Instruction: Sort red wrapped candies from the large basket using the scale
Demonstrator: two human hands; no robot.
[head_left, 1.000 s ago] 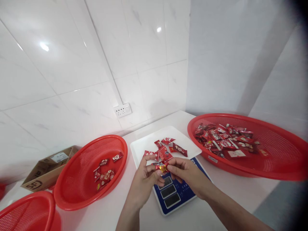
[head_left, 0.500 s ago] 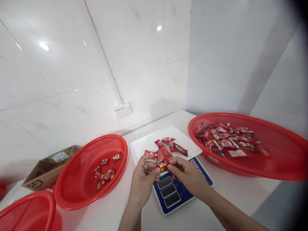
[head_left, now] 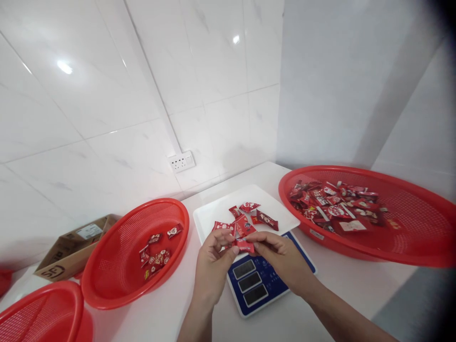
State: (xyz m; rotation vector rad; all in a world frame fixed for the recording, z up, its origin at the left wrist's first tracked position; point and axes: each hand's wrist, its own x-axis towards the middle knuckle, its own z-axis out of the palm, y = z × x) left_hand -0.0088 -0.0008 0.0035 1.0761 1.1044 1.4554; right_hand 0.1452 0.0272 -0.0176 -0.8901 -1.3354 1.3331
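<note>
Between my two hands is a small red wrapped candy [head_left: 245, 245], held by its ends above the front edge of the scale. My left hand [head_left: 216, 256] pinches its left end with thumb and fingers. At the right end, my right hand [head_left: 276, 254] grips it the same way. Behind my fingers, several red candy packets [head_left: 245, 225] lie on the white weighing pan [head_left: 210, 209]. Below my hands shows the scale's blue panel [head_left: 263, 280] with its dark displays.
To the right stands a large red basket [head_left: 420, 228] with many red packets. A red basket [head_left: 110, 266] with several packets is at the left, another red basket [head_left: 42, 313] in front of it. A cardboard box [head_left: 71, 247] and a wall socket [head_left: 181, 162] are behind.
The candy has been turned in my fingers: its gold side showed before, and a red side shows now. Both hands stay in nearly the same place.
</note>
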